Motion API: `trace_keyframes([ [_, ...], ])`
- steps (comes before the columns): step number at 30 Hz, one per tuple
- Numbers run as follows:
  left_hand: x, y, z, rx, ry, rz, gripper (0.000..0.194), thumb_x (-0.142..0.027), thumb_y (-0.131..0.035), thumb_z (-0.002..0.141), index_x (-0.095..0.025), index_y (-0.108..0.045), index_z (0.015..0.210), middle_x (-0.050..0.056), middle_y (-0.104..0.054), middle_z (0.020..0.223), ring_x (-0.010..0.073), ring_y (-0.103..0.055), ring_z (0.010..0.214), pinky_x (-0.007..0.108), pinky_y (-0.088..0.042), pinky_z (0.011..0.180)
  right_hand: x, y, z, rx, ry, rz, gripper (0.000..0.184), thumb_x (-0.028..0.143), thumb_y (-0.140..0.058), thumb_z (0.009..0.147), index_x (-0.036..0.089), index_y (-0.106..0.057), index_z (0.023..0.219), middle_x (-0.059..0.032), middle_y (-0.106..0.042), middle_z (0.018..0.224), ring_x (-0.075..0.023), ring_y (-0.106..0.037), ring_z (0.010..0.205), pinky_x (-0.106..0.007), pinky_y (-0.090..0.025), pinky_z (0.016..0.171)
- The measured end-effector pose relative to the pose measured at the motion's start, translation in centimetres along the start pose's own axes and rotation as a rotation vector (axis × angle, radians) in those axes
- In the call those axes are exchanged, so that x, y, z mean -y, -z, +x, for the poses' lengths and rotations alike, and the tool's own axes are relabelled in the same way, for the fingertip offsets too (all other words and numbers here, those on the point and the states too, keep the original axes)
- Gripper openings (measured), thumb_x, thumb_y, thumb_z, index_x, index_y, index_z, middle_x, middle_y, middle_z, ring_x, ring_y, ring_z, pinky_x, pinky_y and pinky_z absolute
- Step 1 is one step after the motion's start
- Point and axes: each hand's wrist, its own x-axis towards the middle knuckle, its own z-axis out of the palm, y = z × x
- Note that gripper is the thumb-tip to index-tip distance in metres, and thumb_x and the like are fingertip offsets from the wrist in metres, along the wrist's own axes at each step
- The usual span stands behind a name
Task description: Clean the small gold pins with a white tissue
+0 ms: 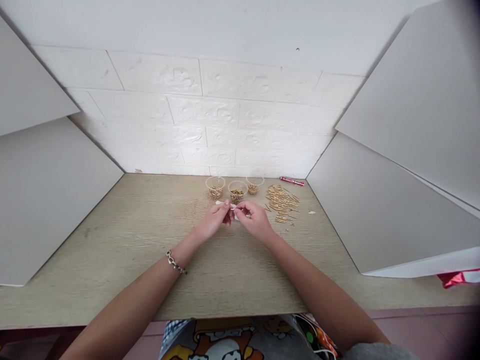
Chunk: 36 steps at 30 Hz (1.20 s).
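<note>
My left hand (215, 219) and my right hand (255, 220) meet over the middle of the table, fingertips pinched close together. Between them shows a thin, pale, short piece (232, 208), too small to name. Something white lies just behind and under the fingers, partly hidden by them. Right behind the hands stands a clear plastic cup (238, 186) with small gold pieces in it. To the right of my right hand lies a loose pile of thin gold metal pins (281, 200).
Two more clear cups with gold bits stand at the back, a left cup (215, 185) and a right cup (253, 189). A pink patterned tube (292, 181) lies at the back right. Tiny gold specks dot the table left of the hands. Grey panels flank both sides; a white brick-pattern wall closes the back.
</note>
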Motion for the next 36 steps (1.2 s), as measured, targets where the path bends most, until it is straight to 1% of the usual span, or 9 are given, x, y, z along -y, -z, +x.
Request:
trace_keyframes([
  [3, -0.2, -0.5, -0.3, 0.034, 0.101, -0.113, 0.051, -0.061, -0.029, 0.078, -0.015, -0.046, 0.064, 0.000, -0.048, 0.057, 0.0069, -0.041, 0.043, 0.021, -0.031, 0.041, 0.1, 0.0, 0.0, -0.019, 0.002, 0.011, 0.010, 0.024, -0.050, 0.074, 0.017, -0.056, 0.070, 0.0004, -0.058, 0.065, -0.0094, -0.049, 0.058, -0.021, -0.039, 0.055],
  [5, -0.3, -0.7, -0.4, 0.042, 0.130, -0.130, 0.048, -0.060, -0.032, 0.077, -0.016, -0.042, 0.061, -0.002, -0.044, 0.052, 0.0062, -0.038, 0.040, 0.020, -0.027, 0.038, 0.1, 0.1, 0.0, -0.002, 0.002, 0.009, 0.011, 0.025, -0.050, 0.075, 0.017, -0.056, 0.071, 0.0001, -0.059, 0.067, -0.0096, -0.050, 0.059, -0.021, -0.039, 0.056],
  [9, -0.4, -0.8, -0.3, 0.009, 0.092, -0.110, 0.041, -0.052, -0.041, 0.077, -0.017, -0.036, 0.057, -0.006, -0.033, 0.047, 0.0053, -0.031, 0.039, 0.019, -0.025, 0.039, 0.1, 0.2, 0.0, 0.048, 0.013, -0.041, 0.016, 0.030, -0.046, 0.079, 0.018, -0.056, 0.074, 0.0007, -0.056, 0.065, -0.0101, -0.048, 0.060, -0.021, -0.037, 0.056],
  [16, -0.6, -1.0, -0.4, -0.032, 0.062, -0.107, 0.043, -0.051, -0.038, 0.079, -0.018, -0.031, 0.054, -0.006, -0.030, 0.045, 0.0054, -0.028, 0.038, 0.020, -0.022, 0.038, -0.6, 0.0, -0.1, 0.077, -0.028, -0.040, 0.032, 0.039, -0.035, 0.084, 0.018, -0.042, 0.060, 0.0029, -0.045, 0.054, -0.0096, -0.042, 0.054, -0.022, -0.033, 0.054],
  [21, -0.6, -1.7, -0.6, -0.032, 0.069, -0.133, 0.042, -0.051, -0.036, 0.079, -0.018, -0.032, 0.055, -0.005, -0.031, 0.044, 0.0057, -0.027, 0.039, 0.020, -0.022, 0.039, -0.4, -0.2, -0.1, 0.011, -0.084, -0.049, 0.036, 0.042, -0.033, 0.084, 0.019, -0.036, 0.056, 0.0039, -0.039, 0.051, -0.0093, -0.038, 0.050, -0.022, -0.029, 0.049],
  [24, -0.5, -2.0, -0.7, -0.027, 0.082, -0.171, 0.042, -0.052, -0.037, 0.079, -0.017, -0.033, 0.056, -0.005, -0.032, 0.045, 0.0059, -0.028, 0.039, 0.020, -0.022, 0.040, -0.2, -0.5, -0.2, -0.021, -0.084, -0.032, 0.036, 0.042, -0.034, 0.083, 0.019, -0.037, 0.056, 0.0040, -0.040, 0.050, -0.0091, -0.039, 0.049, -0.021, -0.030, 0.049],
  [29, -0.3, -2.3, -0.8, 0.020, 0.079, -0.319, 0.040, -0.051, -0.042, 0.078, -0.016, -0.036, 0.059, -0.005, -0.036, 0.050, 0.0058, -0.033, 0.043, 0.019, -0.025, 0.042, -0.1, -1.0, -0.3, -0.008, -0.135, 0.128, 0.037, 0.044, -0.034, 0.084, 0.018, -0.042, 0.059, 0.0014, -0.051, 0.052, -0.0093, -0.049, 0.049, -0.021, -0.038, 0.048],
  [33, -0.3, -2.4, -0.9, 0.049, 0.081, -0.398, 0.039, -0.050, -0.043, 0.078, -0.016, -0.036, 0.059, -0.004, -0.037, 0.053, 0.0059, -0.035, 0.044, 0.019, -0.027, 0.043, -0.1, -1.4, -0.4, 0.010, -0.216, 0.304, 0.037, 0.049, -0.035, 0.082, 0.019, -0.043, 0.062, 0.0023, -0.051, 0.049, -0.0087, -0.049, 0.040, -0.020, -0.039, 0.040],
  [36, -0.4, -2.5, -1.0, 0.061, 0.084, -0.416, 0.038, -0.049, -0.043, 0.078, -0.016, -0.037, 0.060, -0.004, -0.037, 0.053, 0.0063, -0.035, 0.044, 0.019, -0.027, 0.043, -0.1, -1.5, -0.3, 0.034, -0.239, 0.372, 0.038, 0.051, -0.036, 0.081, 0.019, -0.043, 0.063, 0.0036, -0.050, 0.046, -0.0091, -0.049, 0.037, -0.021, -0.040, 0.037],
])
